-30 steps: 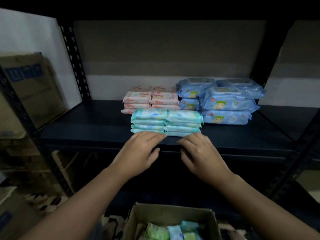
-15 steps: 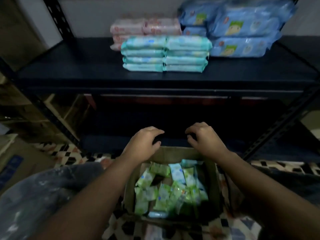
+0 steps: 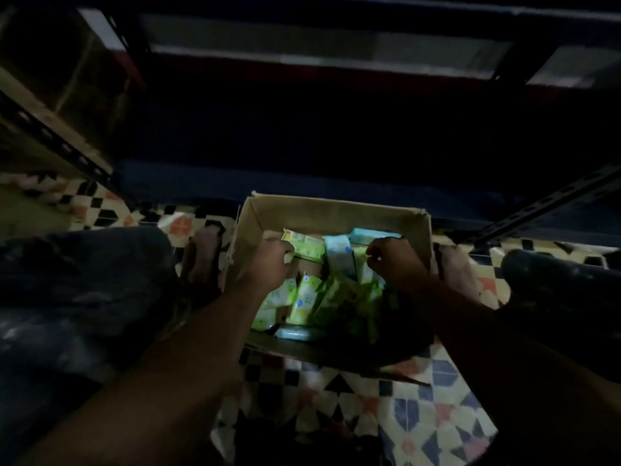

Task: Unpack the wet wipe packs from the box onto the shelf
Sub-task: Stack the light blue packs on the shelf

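An open cardboard box [image 3: 336,211] stands on the tiled floor below the shelf, holding several green and pale blue wet wipe packs [image 3: 307,297]. Both my hands are inside it. My left hand [image 3: 268,262] grips a green pack [image 3: 304,247] near the box's far left wall. My right hand [image 3: 396,260] has its fingers curled over the top of a pale pack [image 3: 364,272] at the far right; the grip itself is partly hidden. The upper shelf and its stacked packs are out of view.
Black metal shelf uprights [image 3: 537,206] slant at left and right, with a dark lower shelf [image 3: 302,186] behind the box. My knees in dark trousers [image 3: 84,280] and my bare feet [image 3: 201,257] flank the box on the patterned floor [image 3: 386,415].
My view has tilted down from the shelf to the box. Both hands dropped from the box's rim into it and closed on packs.
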